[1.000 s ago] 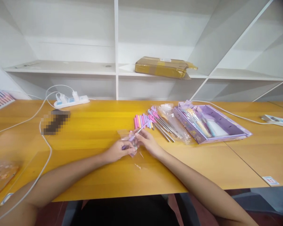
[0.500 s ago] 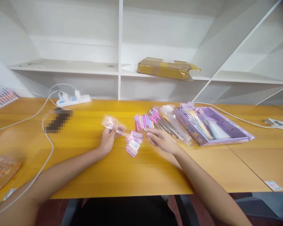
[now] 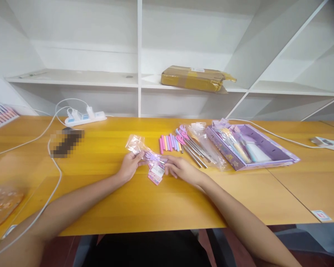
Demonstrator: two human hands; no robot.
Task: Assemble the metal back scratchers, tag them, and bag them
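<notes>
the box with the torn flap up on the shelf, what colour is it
Brown cardboard box, wrapped in shiny yellowish tape; it shows best in the head view.

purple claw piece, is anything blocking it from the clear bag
Nothing visible does: the purple claw piece overlaps the clear bag in the left hand; whether it sits inside, I cannot tell.

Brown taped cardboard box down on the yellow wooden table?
No, the brown taped cardboard box sits up on the white shelf.
</notes>
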